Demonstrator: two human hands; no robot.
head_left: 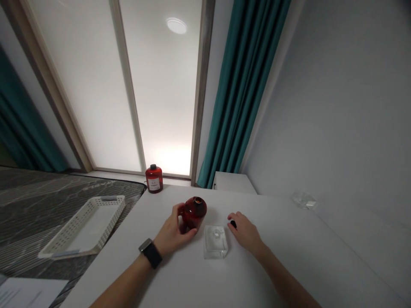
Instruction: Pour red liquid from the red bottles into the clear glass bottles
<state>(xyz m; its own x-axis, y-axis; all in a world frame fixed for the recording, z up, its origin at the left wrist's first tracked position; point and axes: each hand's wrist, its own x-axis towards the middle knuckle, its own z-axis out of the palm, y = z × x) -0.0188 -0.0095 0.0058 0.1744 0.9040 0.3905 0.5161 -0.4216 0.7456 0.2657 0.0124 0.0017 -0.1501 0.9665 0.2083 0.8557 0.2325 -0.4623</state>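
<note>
- Step in hand, as judged: red bottle [193, 214] uncapped, one hand steadying it, the other keeping a small black piece, probably its cap.
- Left hand [175, 231]: wrapped round the bottle's side, thumb toward the front; dark-banded watch [150, 253] on that wrist.
- Right hand [242, 229]: fingers curled on the black piece [233, 223], pinched near the surface [199, 286]; resting contact unclear.
- Bottle location: middle of the surface, behind and left of the clear block-shaped container [215, 243], tilted, mouth bare; can't tell if its base is lifted.
- Next move, probably: calls for a firm left grip and a controlled tilt, since the open neck could spill; contents not visible.
- Materials: bottle glossy, translucent deep red, rounded shoulders, short neck. Container clear, glass-like, squarish, thick-looking walls, round fitting on top.
- Second red bottle [154, 179]: same glossy red, black cap on, pale label, upright at the far edge.
- Basket [109, 224]: off-white, plastic-looking, perforated walls, shallow rectangle, left of the surface.
- Curtain [247, 85]: teal, soft vertical folds.
</note>
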